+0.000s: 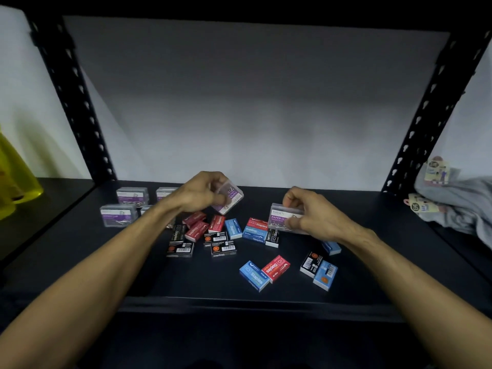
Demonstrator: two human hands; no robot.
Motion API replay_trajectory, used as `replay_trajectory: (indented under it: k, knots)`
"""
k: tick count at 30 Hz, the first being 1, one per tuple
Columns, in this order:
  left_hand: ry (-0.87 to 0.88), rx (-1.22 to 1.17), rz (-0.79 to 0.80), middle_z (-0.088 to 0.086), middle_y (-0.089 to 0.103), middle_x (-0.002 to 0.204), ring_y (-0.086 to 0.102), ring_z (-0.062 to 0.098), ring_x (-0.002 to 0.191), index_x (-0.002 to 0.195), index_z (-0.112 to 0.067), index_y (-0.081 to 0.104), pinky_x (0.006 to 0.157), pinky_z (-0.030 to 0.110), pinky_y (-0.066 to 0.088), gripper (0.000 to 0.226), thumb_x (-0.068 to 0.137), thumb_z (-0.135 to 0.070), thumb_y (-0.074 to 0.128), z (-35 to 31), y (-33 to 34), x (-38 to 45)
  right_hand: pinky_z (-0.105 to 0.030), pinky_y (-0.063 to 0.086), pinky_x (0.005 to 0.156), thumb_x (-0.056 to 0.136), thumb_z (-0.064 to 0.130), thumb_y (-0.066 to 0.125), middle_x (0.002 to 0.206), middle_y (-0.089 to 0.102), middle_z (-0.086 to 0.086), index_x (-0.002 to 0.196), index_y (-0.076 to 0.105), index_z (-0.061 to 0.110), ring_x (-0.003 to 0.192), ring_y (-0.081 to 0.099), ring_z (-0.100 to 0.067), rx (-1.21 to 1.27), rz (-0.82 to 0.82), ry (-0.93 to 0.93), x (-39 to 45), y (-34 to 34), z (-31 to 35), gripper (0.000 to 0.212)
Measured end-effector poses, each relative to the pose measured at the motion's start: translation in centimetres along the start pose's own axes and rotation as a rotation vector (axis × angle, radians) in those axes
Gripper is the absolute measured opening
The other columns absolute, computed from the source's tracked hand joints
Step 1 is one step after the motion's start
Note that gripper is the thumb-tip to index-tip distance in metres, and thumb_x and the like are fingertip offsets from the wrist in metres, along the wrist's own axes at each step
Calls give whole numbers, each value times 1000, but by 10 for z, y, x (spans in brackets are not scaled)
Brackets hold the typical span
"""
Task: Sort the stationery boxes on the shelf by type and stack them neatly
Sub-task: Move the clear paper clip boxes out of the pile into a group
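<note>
Black shelf [80, 262]; staple boxes [213, 235] mid-shelf, seemingly clear of edges.

At the centre of the frame, the left hand [205, 193] is gripping a tilted clear paper-clip box [229, 198] above the dark shelf [186, 283], while the right hand [306, 211] is pinching another paper-clip box [282, 217] just right of centre. Red, blue and black staple boxes [234, 241] are lying scattered beneath them, and more clear boxes [125, 206] are sitting grouped at middle left.
</note>
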State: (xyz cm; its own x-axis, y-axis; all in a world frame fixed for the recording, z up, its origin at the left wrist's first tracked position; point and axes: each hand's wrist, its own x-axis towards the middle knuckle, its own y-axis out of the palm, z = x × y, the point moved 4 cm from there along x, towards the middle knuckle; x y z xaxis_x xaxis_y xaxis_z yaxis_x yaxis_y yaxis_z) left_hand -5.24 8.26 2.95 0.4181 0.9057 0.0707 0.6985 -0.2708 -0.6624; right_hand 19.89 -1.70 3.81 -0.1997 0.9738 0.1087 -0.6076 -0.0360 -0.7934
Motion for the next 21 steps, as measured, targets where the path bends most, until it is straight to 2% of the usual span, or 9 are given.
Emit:
replay_trajectory:
  k: [5,10,14,16,18,21]
  knots:
    - [4,-86,-39,6,72,95,71,25,90,103,-20,66,88,48,56,36,72,-16,83,-1,-26,-27,-17,49,58,80,10,74,94,64,7,95,53,25,83,64,-8,38,-14,-40,5,11,30,29]
    - [-10,-135,-96,3,72,84,70,15,72,104,-14,62,67,34,55,36,75,-5,81,9,-50,-61,-23,55,67,81,12,74,96,63,8,96,53,26,88,63,-8,24,1,-85,13,31,59,30]
    - [-22,-158,-140,8,73,90,69,21,78,105,-11,60,77,41,57,38,74,0,79,27,-69,-87,-29,59,73,81,13,74,98,63,7,96,52,26,90,63,-9,18,21,-121,21,51,83,30]
    - [-19,-169,-152,9,73,97,70,25,83,106,-18,62,81,46,58,42,72,-2,80,39,-79,-99,-29,59,73,81,13,74,98,63,7,96,52,27,90,64,-9,27,35,-140,25,62,95,31]
    - [-19,-157,-157,5,72,103,71,27,90,107,-29,64,86,49,57,45,69,-11,81,49,-89,-112,-26,58,69,81,13,74,98,63,8,97,52,27,89,64,-8,27,53,-162,29,73,108,31]
    - [-46,-132,-151,3,72,107,69,30,97,110,-28,66,89,49,56,45,69,-11,75,66,-102,-129,-18,52,61,82,13,73,99,61,10,100,52,24,88,63,-8,11,85,-193,35,91,127,30]
